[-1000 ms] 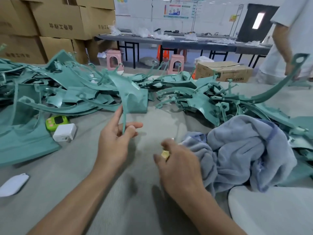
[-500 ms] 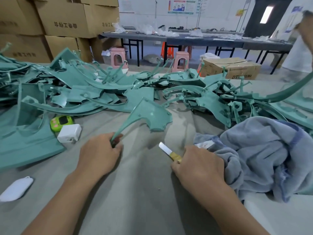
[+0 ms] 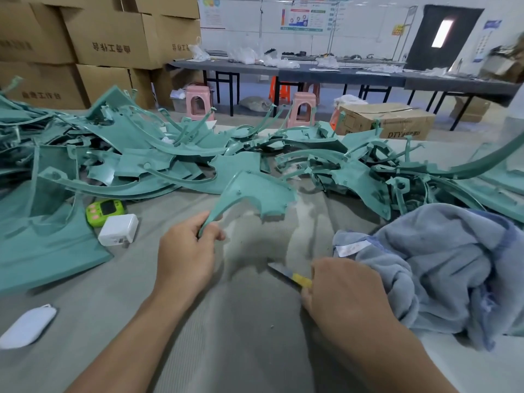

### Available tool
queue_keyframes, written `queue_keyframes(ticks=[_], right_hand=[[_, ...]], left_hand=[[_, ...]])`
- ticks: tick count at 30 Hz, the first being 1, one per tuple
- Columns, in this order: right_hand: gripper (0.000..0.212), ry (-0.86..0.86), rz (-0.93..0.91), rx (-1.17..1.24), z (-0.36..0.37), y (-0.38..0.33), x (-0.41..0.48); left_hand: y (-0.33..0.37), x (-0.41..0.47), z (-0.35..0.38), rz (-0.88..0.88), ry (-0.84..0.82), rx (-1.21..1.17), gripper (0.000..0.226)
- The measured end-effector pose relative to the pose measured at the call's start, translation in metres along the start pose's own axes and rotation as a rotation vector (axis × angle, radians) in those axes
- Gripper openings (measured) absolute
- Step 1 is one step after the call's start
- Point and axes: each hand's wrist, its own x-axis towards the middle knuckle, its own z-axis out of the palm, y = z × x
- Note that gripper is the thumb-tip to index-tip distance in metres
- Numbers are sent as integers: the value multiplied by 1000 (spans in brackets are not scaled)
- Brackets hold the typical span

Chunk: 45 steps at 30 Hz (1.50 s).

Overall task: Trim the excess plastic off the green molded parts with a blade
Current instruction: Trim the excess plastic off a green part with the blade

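The left hand (image 3: 185, 260) grips the thin stem of a green molded part (image 3: 255, 194), holding it lifted over the grey counter (image 3: 241, 336). The right hand (image 3: 344, 292) has its fingers curled round a yellow-handled blade (image 3: 286, 275), low beside a blue towel (image 3: 425, 265), apart from the part.

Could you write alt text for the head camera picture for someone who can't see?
A person's left hand grips a green molded part by its thin end, while the right hand holds a yellow-handled blade. A pile of green parts lies behind, a blue towel at right.
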Motion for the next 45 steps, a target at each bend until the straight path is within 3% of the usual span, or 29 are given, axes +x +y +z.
queue_keyframes(ticks=[2, 5, 8, 10, 12, 13, 15, 18, 21, 23, 25, 27, 29, 32, 35, 38, 42, 45], right_hand=[[10, -14, -25, -35, 1, 0, 0], [21, 22, -37, 144, 1, 9, -1], [26, 33, -81, 521, 3, 29, 3], [17, 37, -129, 820, 5, 33, 7], [7, 175, -104, 1120, 6, 31, 11], [15, 277, -92, 1191, 8, 31, 13], [26, 418, -101, 1076, 9, 32, 17], [30, 420, -172, 814, 12, 35, 17], [16, 429, -205, 715, 19, 30, 15], [13, 410, -217, 716, 20, 25, 15], [12, 412, -229, 715, 21, 21, 16], [13, 401, -237, 753, 23, 17, 16], [14, 367, -255, 849, 22, 15, 15], [13, 330, -259, 985, 21, 16, 15], [18, 343, -205, 1276, 16, 16, 12], [18, 420, -80, 1492, 3, 11, 6], [11, 546, -39, 1108, -1, 14, -2], [21, 490, -50, 1048, 1, 13, -3]], left_hand=[[-5, 3, -3, -27, -7, -50, 25], [-10, 12, -11, -203, -101, -189, 26], [-9, 15, -20, -425, -270, -376, 24], [-6, 15, -24, -477, -349, -427, 24], [-5, 16, -28, -508, -425, -481, 25], [-5, 17, -30, -528, -482, -505, 27], [-6, 19, -37, -560, -633, -551, 28], [-10, 21, -48, -569, -783, -573, 28], [-11, 21, -47, -456, -674, -403, 22], [-9, 17, -39, -266, -378, -114, 21], [1, 6, -30, 30, -55, 282, 42], [15, -8, -17, 338, -67, 380, 62], [24, -20, 0, 493, -185, 348, 68], [28, -28, 12, 527, -212, 276, 52], [27, -28, 8, 571, -139, 197, 29], [26, -30, 9, 503, -91, 157, 23], [22, -26, 15, 306, -16, 36, 20], [21, -23, 15, 244, -5, 3, 22]])
